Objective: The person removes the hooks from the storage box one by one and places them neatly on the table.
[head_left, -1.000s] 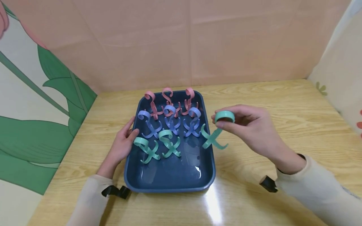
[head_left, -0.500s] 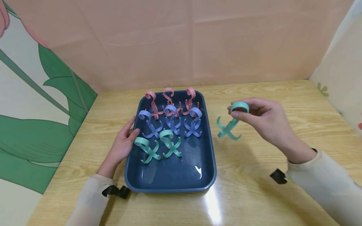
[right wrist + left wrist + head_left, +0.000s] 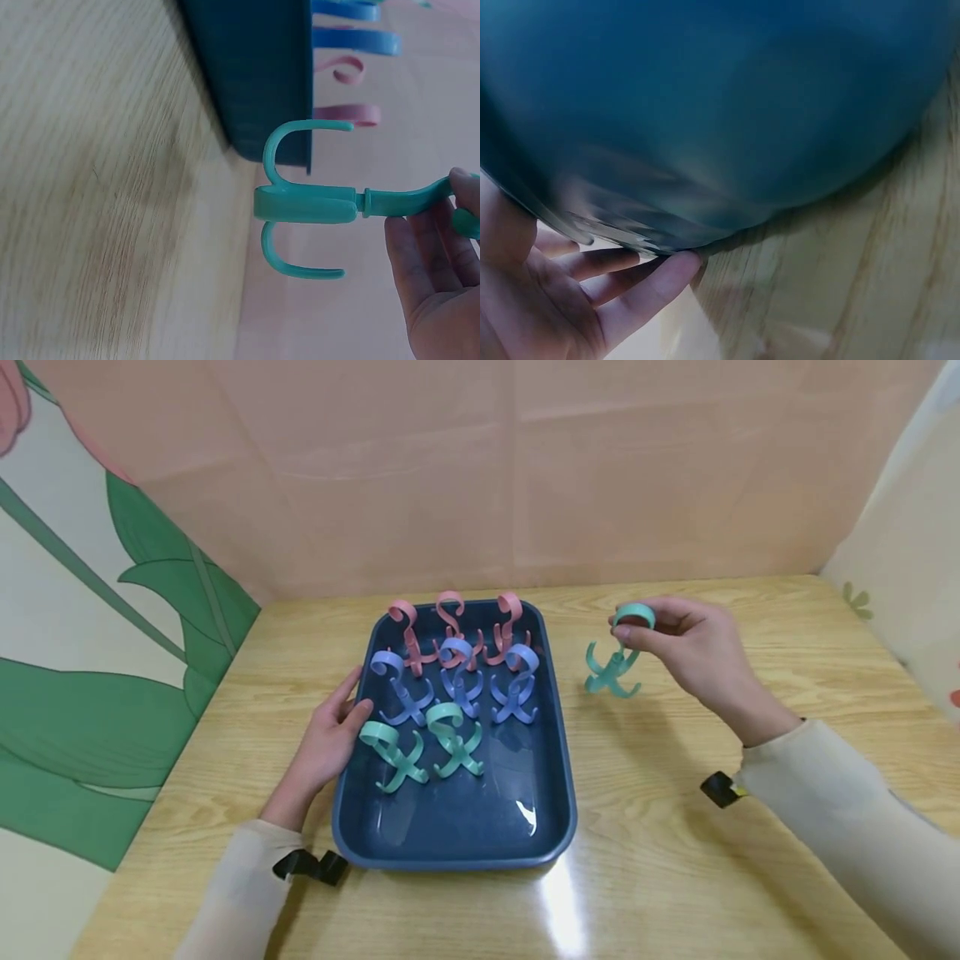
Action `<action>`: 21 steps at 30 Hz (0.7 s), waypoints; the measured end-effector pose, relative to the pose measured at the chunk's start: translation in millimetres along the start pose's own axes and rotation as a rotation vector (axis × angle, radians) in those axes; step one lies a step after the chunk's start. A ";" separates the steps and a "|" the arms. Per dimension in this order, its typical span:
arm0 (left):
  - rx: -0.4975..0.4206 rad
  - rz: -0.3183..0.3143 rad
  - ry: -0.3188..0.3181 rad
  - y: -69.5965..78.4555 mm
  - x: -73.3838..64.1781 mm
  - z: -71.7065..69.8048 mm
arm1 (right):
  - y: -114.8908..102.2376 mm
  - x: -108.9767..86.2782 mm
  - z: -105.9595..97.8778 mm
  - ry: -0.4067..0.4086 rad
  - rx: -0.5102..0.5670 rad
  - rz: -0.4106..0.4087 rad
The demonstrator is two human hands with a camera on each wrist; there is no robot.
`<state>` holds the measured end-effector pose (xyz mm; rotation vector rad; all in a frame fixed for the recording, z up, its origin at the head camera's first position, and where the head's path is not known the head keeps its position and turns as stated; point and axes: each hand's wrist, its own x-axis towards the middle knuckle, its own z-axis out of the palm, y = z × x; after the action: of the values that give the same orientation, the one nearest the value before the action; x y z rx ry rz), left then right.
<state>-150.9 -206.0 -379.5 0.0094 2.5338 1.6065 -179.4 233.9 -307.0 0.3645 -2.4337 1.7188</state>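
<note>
My right hand [image 3: 701,656] pinches the curled top of a green four-prong hook [image 3: 611,675], to the right of the tray and above the table. In the right wrist view the prongs of this green hook [image 3: 307,204] point away from the palm, touching nothing. My left hand [image 3: 324,745] grips the left side of a dark blue tray [image 3: 461,831], its thumb at the rim and the fingers along the outer wall. Inside the tray stand two green hooks [image 3: 459,753] in front, a row of purple hooks [image 3: 513,697] in the middle and pink hooks [image 3: 506,631] behind.
The tray stands on a light wooden table [image 3: 675,860]. Behind the table hangs a pink cloth [image 3: 510,477]. A wall with painted green leaves [image 3: 82,718] borders the left side, and a pale wall [image 3: 900,560] the right.
My right hand has carried the green hook from above the tray's right rim out to the right, then farther back over the table. The left hand and tray have stayed put.
</note>
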 end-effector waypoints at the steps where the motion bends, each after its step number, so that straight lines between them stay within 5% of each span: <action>1: 0.002 0.001 0.001 0.4 -0.1 0.0 | 1.9 3.0 0.3 0.004 0.001 0.007; 21: 0.002 0.022 0.004 -1.6 2.9 0.1 | 30.3 55.2 11.4 0.024 -0.024 0.114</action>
<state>-153.7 -206.3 -381.4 0.0341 2.5473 1.6130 -240.5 226.3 -324.5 0.2043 -2.5006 1.7247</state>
